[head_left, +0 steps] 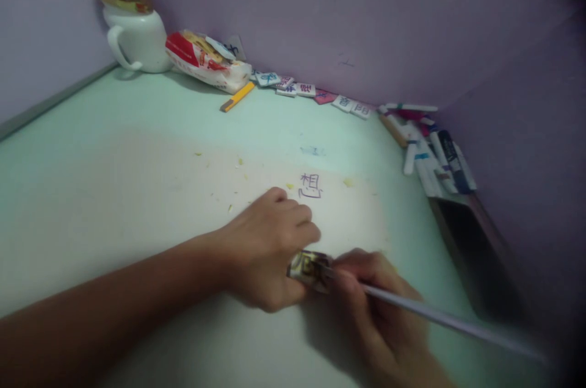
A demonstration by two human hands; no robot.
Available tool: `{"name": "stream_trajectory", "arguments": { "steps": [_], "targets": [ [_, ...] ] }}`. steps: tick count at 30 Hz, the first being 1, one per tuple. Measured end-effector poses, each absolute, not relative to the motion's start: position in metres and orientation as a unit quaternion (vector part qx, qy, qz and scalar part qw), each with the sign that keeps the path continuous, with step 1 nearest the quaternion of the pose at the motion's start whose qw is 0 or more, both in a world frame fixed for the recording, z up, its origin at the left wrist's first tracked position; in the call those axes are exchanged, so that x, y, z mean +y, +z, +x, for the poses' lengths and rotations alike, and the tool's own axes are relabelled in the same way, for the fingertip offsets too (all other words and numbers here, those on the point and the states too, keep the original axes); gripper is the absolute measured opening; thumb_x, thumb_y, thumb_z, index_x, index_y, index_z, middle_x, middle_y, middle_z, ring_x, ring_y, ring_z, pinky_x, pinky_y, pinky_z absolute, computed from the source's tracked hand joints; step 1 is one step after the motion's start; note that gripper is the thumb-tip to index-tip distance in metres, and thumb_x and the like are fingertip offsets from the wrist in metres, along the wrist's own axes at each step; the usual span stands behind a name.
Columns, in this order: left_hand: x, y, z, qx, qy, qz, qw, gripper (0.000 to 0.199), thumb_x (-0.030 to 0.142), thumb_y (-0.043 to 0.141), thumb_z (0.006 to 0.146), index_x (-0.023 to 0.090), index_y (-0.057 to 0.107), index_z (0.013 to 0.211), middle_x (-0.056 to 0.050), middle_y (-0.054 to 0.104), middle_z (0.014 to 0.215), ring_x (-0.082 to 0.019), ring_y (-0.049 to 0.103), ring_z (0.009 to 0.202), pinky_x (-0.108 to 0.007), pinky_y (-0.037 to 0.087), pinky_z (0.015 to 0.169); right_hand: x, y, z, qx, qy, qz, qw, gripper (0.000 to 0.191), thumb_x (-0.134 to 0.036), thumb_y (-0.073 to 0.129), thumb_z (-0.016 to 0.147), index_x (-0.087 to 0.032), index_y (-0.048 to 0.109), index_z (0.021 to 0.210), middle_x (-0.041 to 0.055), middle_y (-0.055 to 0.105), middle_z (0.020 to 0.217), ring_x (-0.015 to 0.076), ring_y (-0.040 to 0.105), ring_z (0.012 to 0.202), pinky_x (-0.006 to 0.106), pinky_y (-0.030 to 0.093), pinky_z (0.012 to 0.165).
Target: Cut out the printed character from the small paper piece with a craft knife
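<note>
My left hand (pixel 274 247) is closed on a small white tile (pixel 309 269) with dark and yellowish markings, at the lower middle of the view. My right hand (pixel 379 302) is closed around a long, thin, pale tool (pixel 439 316) whose tip meets the tile; the tool's far end is blurred. Just beyond my left hand, a purple written character (pixel 311 185) shows on the pale tabletop (pixel 151 193). Small yellow shavings (pixel 240 162) lie scattered around it.
Along the wall stand a white mug (pixel 141 40) with a gold-rimmed lid, a red and white packet (pixel 201 64) and several character tiles (pixel 305 89). A yellow strip (pixel 238 97) lies before them. At right are several markers (pixel 425 162) and a dark flat object (pixel 476 254).
</note>
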State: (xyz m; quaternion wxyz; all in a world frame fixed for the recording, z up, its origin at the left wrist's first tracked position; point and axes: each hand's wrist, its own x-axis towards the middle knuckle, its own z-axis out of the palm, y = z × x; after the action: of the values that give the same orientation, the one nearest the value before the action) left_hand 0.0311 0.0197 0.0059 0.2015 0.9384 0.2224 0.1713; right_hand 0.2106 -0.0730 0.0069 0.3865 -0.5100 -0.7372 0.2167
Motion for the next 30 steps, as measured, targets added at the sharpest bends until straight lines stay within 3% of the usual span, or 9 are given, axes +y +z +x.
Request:
{"name": "stream_trajectory", "arguments": {
  "steps": [11,18,25,30],
  "targets": [
    [0.019,0.006,0.032,0.224,0.167,0.940,0.197,0.024,0.037,0.063,0.071,0.016,0.062,0.083,-0.004,0.054,0.076,-0.018,0.047,0.068,-0.038,0.034,0.075,-0.075,0.006,0.208,-0.730,0.215,-0.519,0.389,0.011,-0.017,0.047,0.094,-0.024,0.051,0.087,-0.0023,0.061,0.069,0.0108,0.057,0.055,0.022,0.042,0.048],
    [0.020,0.008,0.031,0.212,0.162,0.944,0.193,0.031,0.038,0.064,0.072,0.014,0.064,0.093,-0.004,0.055,0.079,-0.020,0.049,0.072,-0.039,0.035,0.079,-0.080,-0.001,0.208,-0.684,0.227,-0.513,0.467,0.014,-0.012,0.047,0.093,-0.023,0.054,0.090,0.0008,0.063,0.076,0.0125,0.061,0.064,0.023,0.047,0.054],
    [0.019,0.007,0.031,0.213,0.162,0.942,0.201,0.039,0.044,0.067,0.074,0.013,0.064,0.098,-0.006,0.057,0.083,-0.021,0.051,0.075,-0.040,0.035,0.085,-0.089,-0.003,0.218,-0.645,0.198,-0.551,0.492,0.015,-0.016,0.049,0.094,-0.024,0.056,0.083,-0.0006,0.060,0.068,0.0127,0.057,0.056,0.023,0.043,0.047],
    [0.019,0.007,0.030,0.216,0.168,0.939,0.209,0.035,0.039,0.068,0.073,0.013,0.063,0.097,-0.005,0.055,0.082,-0.021,0.050,0.077,-0.040,0.035,0.083,-0.088,0.002,0.219,-0.671,0.168,-0.546,0.473,0.017,-0.023,0.049,0.096,-0.025,0.054,0.080,-0.0049,0.053,0.058,0.0090,0.050,0.046,0.020,0.039,0.043]
  ]
}}
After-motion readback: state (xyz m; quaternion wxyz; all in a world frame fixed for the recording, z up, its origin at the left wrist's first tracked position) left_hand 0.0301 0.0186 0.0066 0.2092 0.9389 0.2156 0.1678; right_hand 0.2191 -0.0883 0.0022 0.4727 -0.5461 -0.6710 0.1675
